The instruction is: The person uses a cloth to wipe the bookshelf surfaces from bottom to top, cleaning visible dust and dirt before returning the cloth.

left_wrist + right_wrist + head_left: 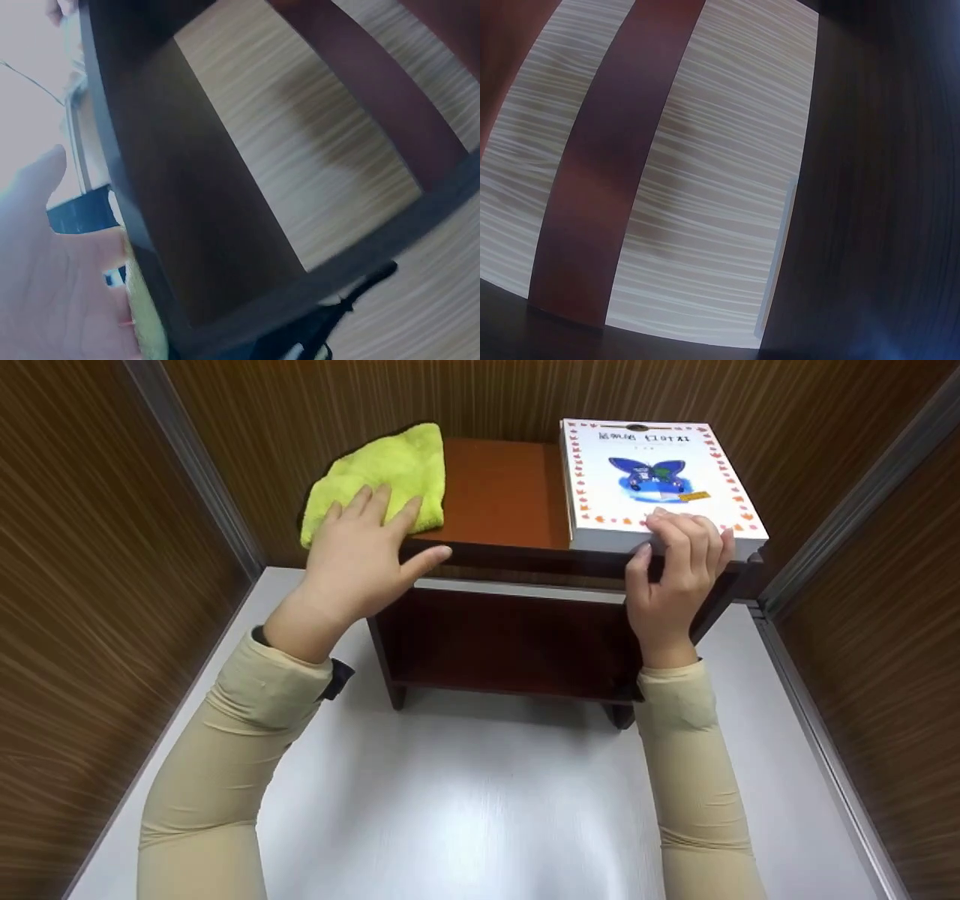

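A yellow-green cloth point(394, 465) lies over the left end of the small dark red-brown shelf point(510, 491). My left hand point(360, 551) rests on its front part, fingers straight and spread, thumb out to the right. In the left wrist view, a strip of the cloth point(144, 311) shows beside that palm. White books point(600, 514) lie flat on the shelf's right end, the top cover showing a blue butterfly and a leaf border. My right hand point(679, 566) holds their front edge, fingers curled over the cover and thumb against the front side. The right wrist view shows no hand.
The shelf has a lower board point(502, 645) and dark side panels, and stands on a white floor point(465, 802). Brown wood-grain walls point(82, 532) enclose it at the back and both sides, with metal strips point(199, 457) along the corners.
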`<state>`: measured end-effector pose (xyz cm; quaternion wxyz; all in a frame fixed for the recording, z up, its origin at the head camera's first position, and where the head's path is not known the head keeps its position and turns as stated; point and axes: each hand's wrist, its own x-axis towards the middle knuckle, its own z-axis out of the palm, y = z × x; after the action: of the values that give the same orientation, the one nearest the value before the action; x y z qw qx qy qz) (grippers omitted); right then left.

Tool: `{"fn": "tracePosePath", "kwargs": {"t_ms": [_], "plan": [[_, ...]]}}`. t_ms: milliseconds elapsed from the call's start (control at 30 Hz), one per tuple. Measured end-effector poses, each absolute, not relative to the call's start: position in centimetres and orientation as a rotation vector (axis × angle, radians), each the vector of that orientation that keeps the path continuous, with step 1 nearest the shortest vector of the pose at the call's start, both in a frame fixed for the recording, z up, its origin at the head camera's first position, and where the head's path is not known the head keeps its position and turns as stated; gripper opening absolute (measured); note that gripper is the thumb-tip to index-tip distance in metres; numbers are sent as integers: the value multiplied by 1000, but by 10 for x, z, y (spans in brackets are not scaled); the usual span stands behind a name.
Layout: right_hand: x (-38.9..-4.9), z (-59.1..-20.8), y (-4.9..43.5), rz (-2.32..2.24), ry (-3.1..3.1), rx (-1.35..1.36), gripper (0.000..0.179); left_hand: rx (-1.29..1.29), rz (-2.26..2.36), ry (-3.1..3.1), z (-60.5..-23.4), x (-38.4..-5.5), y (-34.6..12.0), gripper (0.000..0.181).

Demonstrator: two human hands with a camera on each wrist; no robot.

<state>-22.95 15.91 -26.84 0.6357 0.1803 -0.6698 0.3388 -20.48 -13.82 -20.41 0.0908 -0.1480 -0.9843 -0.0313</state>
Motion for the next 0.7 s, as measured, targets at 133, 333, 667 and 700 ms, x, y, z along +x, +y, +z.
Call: {"fn": "tracePosePath", "kwargs": {"t_ms": [133,333,667,700], "plan": [[-231,-270,158,781,-1519,407,19,-446,-40,-2937,-205,-204,-128,86],[-232,-270,159,783,-1522,384,19,-511,1,-2922,-207,-208,-98,90],[-229,-266,157,783,-1509,393,20,-680,121,-2841,-211,-207,-40,94],[-230,-266,157,780,-1510,397,20,-673,122,-2842,-211,-206,-39,95]]}}
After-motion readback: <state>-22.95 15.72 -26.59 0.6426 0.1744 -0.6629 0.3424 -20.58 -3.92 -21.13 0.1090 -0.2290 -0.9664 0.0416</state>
